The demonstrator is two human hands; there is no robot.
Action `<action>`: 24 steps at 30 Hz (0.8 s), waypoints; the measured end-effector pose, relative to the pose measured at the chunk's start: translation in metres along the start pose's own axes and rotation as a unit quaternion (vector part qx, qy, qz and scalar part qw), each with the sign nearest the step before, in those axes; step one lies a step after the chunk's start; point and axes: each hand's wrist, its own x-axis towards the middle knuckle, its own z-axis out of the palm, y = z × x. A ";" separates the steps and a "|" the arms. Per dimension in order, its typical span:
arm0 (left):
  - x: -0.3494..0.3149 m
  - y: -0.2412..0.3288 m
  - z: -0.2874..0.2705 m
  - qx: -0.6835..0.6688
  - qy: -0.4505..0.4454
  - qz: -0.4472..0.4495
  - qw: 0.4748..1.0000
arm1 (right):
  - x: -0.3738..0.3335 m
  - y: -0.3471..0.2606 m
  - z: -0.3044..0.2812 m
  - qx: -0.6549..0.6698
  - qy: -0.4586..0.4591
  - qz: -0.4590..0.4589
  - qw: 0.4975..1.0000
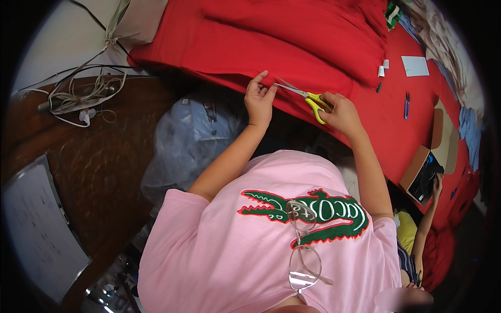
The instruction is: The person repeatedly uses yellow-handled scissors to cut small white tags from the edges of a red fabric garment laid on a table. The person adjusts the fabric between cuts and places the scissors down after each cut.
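Note:
Red cloth (235, 44) lies in folds over the table in front of me. At its near edge is my left hand (258, 101), thumb and index finger at the cloth, which they seem to pinch; the exact grip is small in view. My right hand (339, 113) grips yellow-handled scissors (303, 94), fingers in the loops. The scissor blades are slightly apart and point left, their tips close to my left thumb at the cloth's edge.
Right on the red table are a white paper (415, 66), a blue pen-like tool (407, 106) and an open cardboard box (412, 167), with another person's hand (438, 183) at it. Left are tangled cables (78, 99) and a clear plastic bag (177, 146).

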 end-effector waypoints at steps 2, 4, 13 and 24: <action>0.004 0.008 0.000 -0.055 -0.012 -0.037 0.998 | 0.005 -0.002 0.002 0.014 -0.002 -0.013 1.000; 0.005 0.018 0.000 -0.037 -0.017 -0.017 0.999 | 0.011 -0.005 0.004 0.028 -0.005 -0.027 0.999; 0.002 0.047 -0.003 0.030 -0.032 0.037 0.998 | 0.039 -0.014 0.015 0.052 -0.030 -0.080 0.995; 0.005 0.046 -0.008 0.003 -0.037 0.038 0.999 | 0.044 -0.014 0.025 0.083 -0.048 -0.077 0.992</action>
